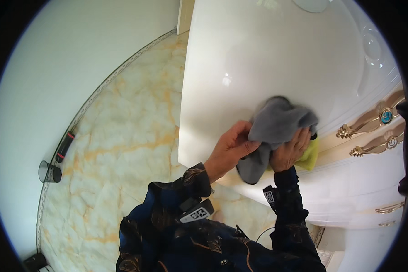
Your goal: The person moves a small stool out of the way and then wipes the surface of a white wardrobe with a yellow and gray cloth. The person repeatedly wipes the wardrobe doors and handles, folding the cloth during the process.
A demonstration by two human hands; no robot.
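Note:
A grey cloth [275, 122] is bunched between my two hands over the near edge of a glossy white cabinet top [244, 68]. My left hand [229, 149] pinches the cloth's left side between thumb and fingers. On the right, my right hand [290, 151] lies with its fingers against the same cloth. A yellow-green cloth [308, 154] shows beneath and to the right of my right hand; whether the hand holds it too, I cannot tell.
Ornate gold handles [370, 125] stick out from the cabinet's front at the right. On the marbled floor [122, 146], a black cylinder with red bands [65, 147] and a dark translucent bin [50, 171] sit by the left wall. A round glass object [312, 4] is at the top.

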